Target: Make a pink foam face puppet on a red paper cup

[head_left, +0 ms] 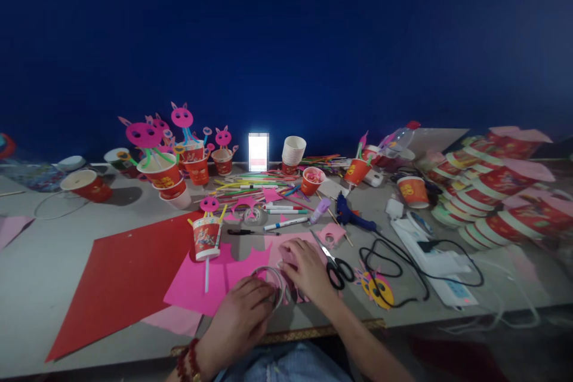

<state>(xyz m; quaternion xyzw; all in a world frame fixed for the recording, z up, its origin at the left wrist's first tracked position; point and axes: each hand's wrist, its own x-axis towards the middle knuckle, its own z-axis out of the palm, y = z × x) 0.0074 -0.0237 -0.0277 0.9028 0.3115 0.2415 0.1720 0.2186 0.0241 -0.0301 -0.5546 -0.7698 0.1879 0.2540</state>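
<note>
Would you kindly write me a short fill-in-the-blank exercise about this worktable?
1. The large sheet just left of the magenta paper is ____.
2. The beaded bracelet is on the person's ____ wrist.
3. The right hand lies between the left hand and the black-handled ____.

Missing words: red; left; scissors.

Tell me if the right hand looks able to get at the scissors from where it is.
Probably yes: the scissors lie close beside the right hand, on its right, and nothing seems to lie over their black handles, so the way looks free.
</note>
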